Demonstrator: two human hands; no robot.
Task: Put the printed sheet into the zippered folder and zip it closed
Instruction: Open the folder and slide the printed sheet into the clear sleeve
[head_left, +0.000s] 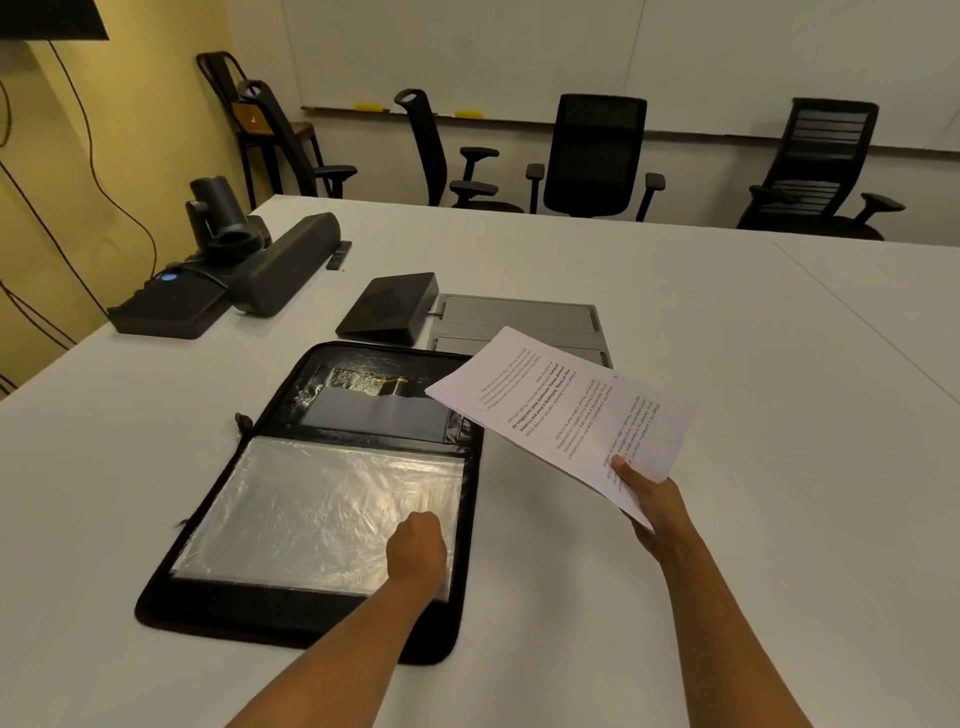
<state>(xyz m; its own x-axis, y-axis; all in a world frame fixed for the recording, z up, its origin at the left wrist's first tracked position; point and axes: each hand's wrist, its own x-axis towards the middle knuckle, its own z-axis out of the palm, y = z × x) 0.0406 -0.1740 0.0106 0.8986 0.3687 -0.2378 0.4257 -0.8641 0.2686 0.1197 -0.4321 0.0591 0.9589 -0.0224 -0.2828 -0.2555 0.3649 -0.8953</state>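
Observation:
A black zippered folder (218, 603) lies open on the white table, its near half filled with clear plastic sleeves (311, 509). My left hand (418, 548) rests on the right part of those sleeves with its fingers curled under; whether it pinches a sleeve is hidden. My right hand (652, 506) pinches the near corner of the printed sheet (561, 410) and holds it in the air just right of the folder. The sheet's far corner overlaps the folder's upper right edge.
A black wedge-shaped device (389, 306) and a grey table hatch (514, 317) lie just behind the folder. A camera and speaker bar (280, 265) stand at the far left. Several office chairs (592, 156) line the table's far side.

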